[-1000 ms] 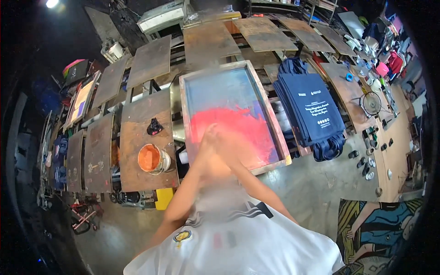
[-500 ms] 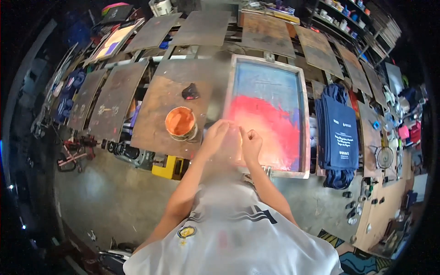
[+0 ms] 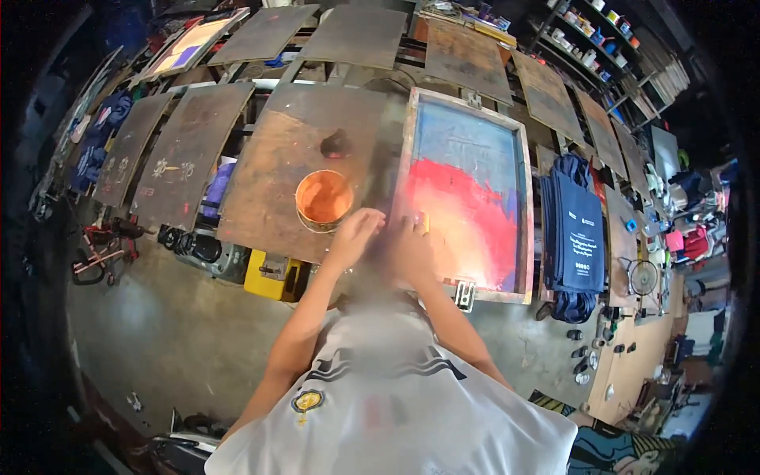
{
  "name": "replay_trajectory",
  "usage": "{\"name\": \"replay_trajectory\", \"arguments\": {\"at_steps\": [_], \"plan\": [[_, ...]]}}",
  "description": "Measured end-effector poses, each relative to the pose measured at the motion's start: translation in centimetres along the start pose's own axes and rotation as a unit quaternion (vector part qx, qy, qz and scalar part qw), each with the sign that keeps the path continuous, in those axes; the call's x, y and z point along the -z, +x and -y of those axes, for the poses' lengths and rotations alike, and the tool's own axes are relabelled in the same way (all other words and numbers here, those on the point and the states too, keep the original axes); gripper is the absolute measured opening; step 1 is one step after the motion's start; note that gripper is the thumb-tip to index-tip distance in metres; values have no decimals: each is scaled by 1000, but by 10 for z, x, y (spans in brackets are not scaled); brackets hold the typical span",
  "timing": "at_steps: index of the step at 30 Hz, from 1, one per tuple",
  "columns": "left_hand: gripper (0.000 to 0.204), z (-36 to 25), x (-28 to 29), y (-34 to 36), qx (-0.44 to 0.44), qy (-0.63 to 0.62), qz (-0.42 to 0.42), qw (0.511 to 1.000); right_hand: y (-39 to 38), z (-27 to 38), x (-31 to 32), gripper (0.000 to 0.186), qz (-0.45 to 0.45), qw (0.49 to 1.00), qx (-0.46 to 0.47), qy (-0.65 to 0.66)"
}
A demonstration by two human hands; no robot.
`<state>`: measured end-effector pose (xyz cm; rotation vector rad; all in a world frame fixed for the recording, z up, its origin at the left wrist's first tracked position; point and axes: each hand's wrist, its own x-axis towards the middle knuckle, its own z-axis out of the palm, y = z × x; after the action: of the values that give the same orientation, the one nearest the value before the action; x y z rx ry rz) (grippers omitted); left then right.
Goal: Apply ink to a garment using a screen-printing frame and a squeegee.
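My left hand (image 3: pixel 356 236) is just right of an orange-stained bucket (image 3: pixel 324 198) of orange ink, its fingers loosely stretched and a little apart. Nothing shows in it. My right hand (image 3: pixel 408 247) is at the left edge of a wooden-framed printing screen (image 3: pixel 524 198). Its fingers are smeared, so any hold is hidden. A small yellow piece (image 3: pixel 426 222) shows beside its fingertips. Across the lower part of the screen's blue mesh spreads red and pale orange ink (image 3: pixel 467 214). A dark crumpled lump (image 3: pixel 336 143) lies behind the bucket on a brown board (image 3: pixel 269 182).
Right of the screen lies a stack of navy tote bags (image 3: pixel 576 233). More flat boards (image 3: pixel 352 38) line the far side. A yellow box (image 3: pixel 267 275) sits below the bucket's board. Shelves with bottles (image 3: pixel 590 36) stand at the far right. A metal clamp (image 3: pixel 465 295) is on the screen's near edge.
My hands, close together before, have come a little apart, the right shifting left and blurring. The view has turned slightly, so the bucket and screen appear shifted.
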<state>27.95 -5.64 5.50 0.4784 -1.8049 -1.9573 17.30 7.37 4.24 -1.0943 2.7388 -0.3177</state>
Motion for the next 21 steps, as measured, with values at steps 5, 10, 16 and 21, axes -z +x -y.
{"name": "replay_trajectory", "arguments": {"at_steps": [5, 10, 16, 21], "plan": [[29, 15, -5, 1, 6, -10, 18, 1000, 12, -49, 26, 63, 31, 995, -51, 81], [24, 26, -24, -1, -19, 19, 32, 999, 18, -98, 24, 59, -33, 990, -85, 111], [20, 27, -44, 0, -21, 31, 3, 999, 62, -155, 47, 52, 8, 994, 37, 104], [19, 30, -69, -11, 19, 57, -94, 994, 73, -164, 36, 27, 1, 986, 169, 0]]}}
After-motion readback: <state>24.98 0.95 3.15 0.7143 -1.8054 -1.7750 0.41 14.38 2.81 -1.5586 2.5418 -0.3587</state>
